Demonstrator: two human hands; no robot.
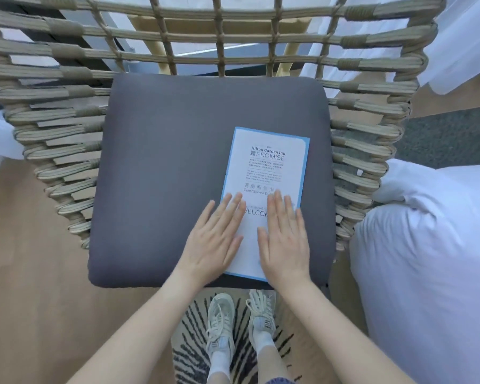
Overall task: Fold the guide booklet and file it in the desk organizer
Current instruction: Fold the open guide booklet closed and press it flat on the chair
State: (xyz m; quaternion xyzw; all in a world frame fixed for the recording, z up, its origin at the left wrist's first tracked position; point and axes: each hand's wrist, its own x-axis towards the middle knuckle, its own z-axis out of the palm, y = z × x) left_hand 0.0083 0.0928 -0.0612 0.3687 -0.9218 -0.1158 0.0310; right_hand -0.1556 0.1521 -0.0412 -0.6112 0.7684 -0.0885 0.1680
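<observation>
The guide booklet [266, 167], white with a light blue border and printed text, lies flat on the right half of a grey seat cushion [164, 176]. My left hand [214, 239] rests palm down across the booklet's lower left edge, partly on the cushion, fingers spread. My right hand [284, 239] presses flat on the booklet's lower right part, fingers extended. Both hands cover the booklet's lower text. No desk organizer is in view.
The cushion sits in a woven rope chair [67, 151] with high sides and back. A white duvet [432, 259] bulges at the right. White curtain fabric [466, 37] hangs at the upper right. My shoes [241, 320] stand on a striped rug below the seat.
</observation>
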